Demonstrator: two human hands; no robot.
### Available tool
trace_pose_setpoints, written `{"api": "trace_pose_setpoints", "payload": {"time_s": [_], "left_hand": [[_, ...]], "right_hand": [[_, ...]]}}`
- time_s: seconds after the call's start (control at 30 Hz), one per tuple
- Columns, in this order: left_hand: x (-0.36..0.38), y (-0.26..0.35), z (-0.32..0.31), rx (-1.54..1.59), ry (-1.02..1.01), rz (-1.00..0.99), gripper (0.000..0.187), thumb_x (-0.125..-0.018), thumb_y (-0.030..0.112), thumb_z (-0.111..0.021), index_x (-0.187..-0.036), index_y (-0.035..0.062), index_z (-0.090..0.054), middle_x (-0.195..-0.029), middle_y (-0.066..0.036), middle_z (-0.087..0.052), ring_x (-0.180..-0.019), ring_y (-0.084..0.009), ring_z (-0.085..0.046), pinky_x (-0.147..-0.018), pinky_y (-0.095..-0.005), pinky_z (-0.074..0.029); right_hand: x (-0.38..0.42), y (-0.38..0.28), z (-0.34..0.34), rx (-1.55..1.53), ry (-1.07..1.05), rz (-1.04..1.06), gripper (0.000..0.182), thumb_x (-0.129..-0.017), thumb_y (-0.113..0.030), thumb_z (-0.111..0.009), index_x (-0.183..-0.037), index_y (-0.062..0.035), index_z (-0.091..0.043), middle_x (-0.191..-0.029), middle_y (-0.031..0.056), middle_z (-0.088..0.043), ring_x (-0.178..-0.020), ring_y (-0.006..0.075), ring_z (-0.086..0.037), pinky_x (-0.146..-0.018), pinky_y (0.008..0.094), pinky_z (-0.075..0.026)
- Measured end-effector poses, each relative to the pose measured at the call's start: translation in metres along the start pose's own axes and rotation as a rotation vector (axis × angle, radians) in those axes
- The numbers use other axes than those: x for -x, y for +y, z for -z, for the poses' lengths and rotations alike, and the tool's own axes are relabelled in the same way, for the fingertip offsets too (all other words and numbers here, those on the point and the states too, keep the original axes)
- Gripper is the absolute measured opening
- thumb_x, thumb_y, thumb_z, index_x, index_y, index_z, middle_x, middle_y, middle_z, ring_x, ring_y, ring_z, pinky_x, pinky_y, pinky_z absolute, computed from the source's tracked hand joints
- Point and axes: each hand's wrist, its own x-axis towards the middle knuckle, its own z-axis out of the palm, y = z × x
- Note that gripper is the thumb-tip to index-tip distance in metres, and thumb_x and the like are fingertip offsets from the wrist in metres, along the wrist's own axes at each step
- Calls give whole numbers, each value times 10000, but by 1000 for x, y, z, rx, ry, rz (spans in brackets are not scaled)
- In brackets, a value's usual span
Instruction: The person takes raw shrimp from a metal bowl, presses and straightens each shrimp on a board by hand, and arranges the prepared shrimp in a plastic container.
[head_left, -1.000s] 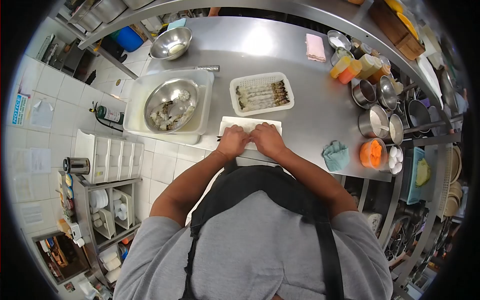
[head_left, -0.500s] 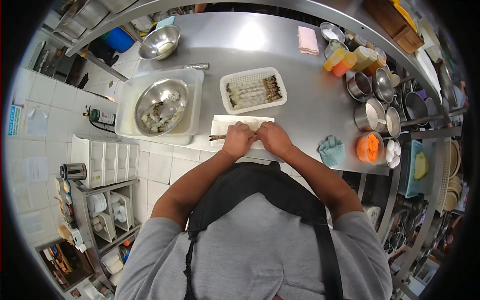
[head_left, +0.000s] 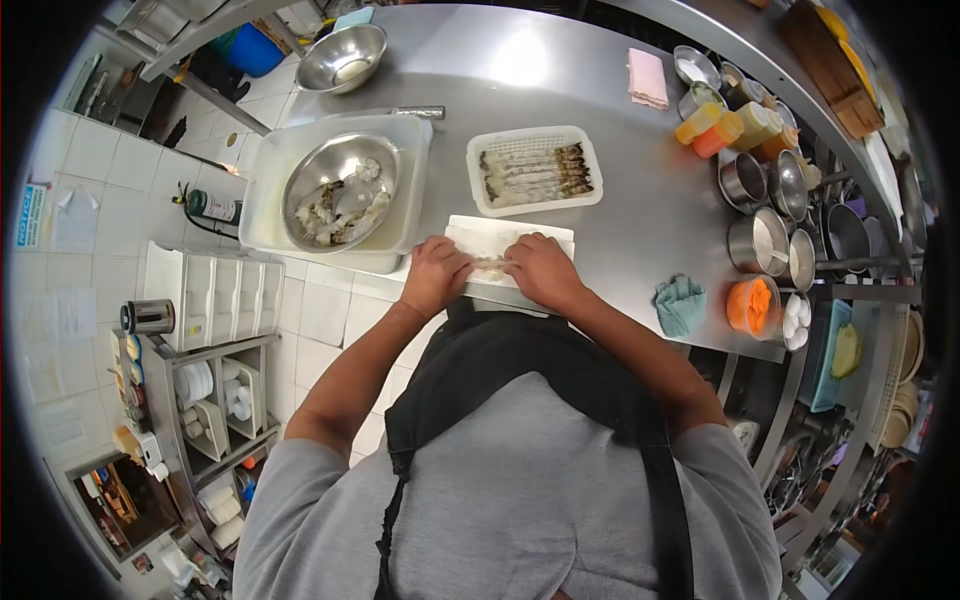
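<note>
A peeled-looking shrimp (head_left: 491, 265) stretches lengthwise between my two hands, low over a small white cutting board (head_left: 482, 234). My left hand (head_left: 438, 276) pinches its left end, and the tail is hidden under the fingers. On the other end, my right hand (head_left: 546, 272) closes its fingertips. Just beyond the board, a white perforated basket (head_left: 541, 209) holds a row of straightened shrimp (head_left: 535, 172) with dark tails. To the left, a steel bowl (head_left: 327, 163) with several loose shrimp (head_left: 340, 215) sits in a translucent plastic tub (head_left: 264, 195).
A knife handle (head_left: 418, 112) shows behind the tub. Another steel bowl (head_left: 341, 58) stands at the far left. On the right are a green cloth (head_left: 681, 304), a container of orange pieces (head_left: 753, 306), steel pots (head_left: 757, 240) and sauce bottles (head_left: 718, 133). A pink cloth (head_left: 647, 78) lies farther back.
My hands have spread apart, exposing the shrimp's middle. My left hand now covers the tail end that stuck out to the left before. The whole view has shifted slightly.
</note>
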Motion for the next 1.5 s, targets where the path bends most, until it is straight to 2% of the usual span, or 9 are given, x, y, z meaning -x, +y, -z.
{"api": "trace_pose_setpoints", "payload": {"time_s": [0.4, 0.6, 0.7, 0.8, 0.9, 1.13, 1.3, 1.37, 1.5], "left_hand": [[-2, -2, -3, 78, 57, 58, 216, -778, 149, -851, -989, 157, -807, -1006, -16, -706, -1153, -285, -651, -937, -489, -513], [-4, 1, -2, 63, 57, 65, 195, -776, 141, -843, -965, 154, -799, -988, -14, -706, -1143, -280, -653, -918, -488, -507], [-5, 3, -3, 23, 53, 54, 178, -767, 141, -842, -937, 152, -793, -952, -9, -702, -1099, -274, -652, -889, -485, -491], [-3, 12, 1, 10, 50, 45, 164, -750, 153, -843, -904, 159, -789, -888, -8, -692, -1008, -264, -652, -868, -472, -463], [-7, 32, 18, 13, -37, 81, 149, -751, 157, -843, -888, 157, -785, -883, -13, -699, -999, -260, -661, -869, -471, -456], [-87, 46, 55, -6, 119, 95, 54, -795, 172, -817, -843, 152, -803, -868, -28, -732, -988, -267, -674, -871, -463, -462], [-154, 23, 22, -147, -46, 88, 67, -836, 149, -785, -842, 176, -846, -894, -34, -776, -1066, -274, -663, -924, -526, -441], [-163, 22, 11, -218, -238, 124, 105, -845, 145, -779, -857, 190, -873, -912, -35, -791, -1127, -274, -649, -970, -560, -415], [-165, 17, -4, -216, -322, 170, 161, -865, 155, -786, -935, 236, -906, -979, -42, -798, -1222, -277, -615, -1048, -615, -373]], "right_hand": [[-18, 5, -9, 166, -123, 95, 115, -930, -141, -654, -924, -31, -690, -999, 178, -682, -1046, 381, -657, -944, 505, -513], [-18, 10, -10, 116, -132, 91, 99, -914, -123, -669, -958, -41, -703, -1007, 182, -684, -1037, 382, -659, -942, 513, -518], [0, 2, 10, 90, 56, 78, 124, -898, -121, -694, -995, -46, -705, -1008, 186, -690, -1056, 392, -667, -940, 515, -529], [17, 24, 8, 85, -135, -86, 179, -880, -129, -713, -1038, -46, -707, -1027, 193, -696, -1085, 405, -673, -944, 519, -539], [17, 20, 19, 37, -159, -72, 207, -869, -125, -704, -1060, -45, -715, -1054, 201, -698, -1106, 413, -675, -947, 524, -545], [-40, 48, 94, 161, 89, 27, 155, -894, -119, -680, -1032, -82, -740, -1024, 183, -720, -1091, 386, -675, -947, 538, -540], [-104, 91, 119, 320, -212, -77, 160, -891, -45, -695, -1013, -113, -774, -1064, 126, -774, -1113, 375, -692, -934, 534, -561], [-108, 86, 122, 349, -304, -178, 181, -888, -30, -702, -1029, -111, -782, -1042, 127, -777, -1106, 380, -713, -922, 522, -578], [-108, 99, 116, 344, -442, -236, 222, -902, -39, -699, -1076, -121, -811, -1038, 172, -787, -1076, 393, -754, -903, 505, -607]]}}
